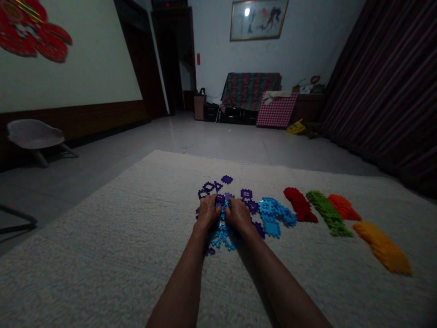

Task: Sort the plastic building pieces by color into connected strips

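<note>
My left hand and my right hand are side by side, low over a loose pile on the mat. Their fingers curl in around light blue interlocking plastic tiles, with the thumbs facing each other across a small gap. The tiles have toothed edges, and some are open frames. My hands hide part of them, so the exact grip on single tiles is hard to see. Purple interlocking tiles lie scattered around both hands, one of them a window-shaped tile beyond my right hand.
Right of my hands is a blue tile group. Farther right lie a red pile, a green row, an orange pile and a yellow row. Everything rests on a pale mat. A chair stands at left.
</note>
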A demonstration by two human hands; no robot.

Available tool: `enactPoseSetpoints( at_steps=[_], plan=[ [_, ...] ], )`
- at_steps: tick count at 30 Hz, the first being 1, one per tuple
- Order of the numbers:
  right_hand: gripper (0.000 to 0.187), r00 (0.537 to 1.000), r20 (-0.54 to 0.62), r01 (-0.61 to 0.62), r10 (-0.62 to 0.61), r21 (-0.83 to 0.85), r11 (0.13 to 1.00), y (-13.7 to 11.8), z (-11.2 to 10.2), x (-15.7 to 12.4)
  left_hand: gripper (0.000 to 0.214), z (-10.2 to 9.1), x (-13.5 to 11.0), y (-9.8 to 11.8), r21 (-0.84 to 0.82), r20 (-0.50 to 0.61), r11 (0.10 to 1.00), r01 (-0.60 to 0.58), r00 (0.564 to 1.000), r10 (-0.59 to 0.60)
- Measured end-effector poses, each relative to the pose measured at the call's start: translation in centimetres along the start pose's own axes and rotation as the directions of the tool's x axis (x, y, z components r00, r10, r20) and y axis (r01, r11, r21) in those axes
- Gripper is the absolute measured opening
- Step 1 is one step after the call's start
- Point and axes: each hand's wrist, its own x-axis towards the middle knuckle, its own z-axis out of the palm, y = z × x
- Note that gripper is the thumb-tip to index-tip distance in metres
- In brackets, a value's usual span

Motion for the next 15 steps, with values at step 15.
enactPoseSetpoints(
  at_steps=[15],
  plan=[
    [0.027, 0.994, 0.048, -0.102, 0.097, 0.125, 0.987, 1.4, 1.7, 3.3, 0.041, 0.1, 0.4, 0.0, -0.077, -0.008, 0.996, 0.035, 0.999, -0.036]
  ],
)
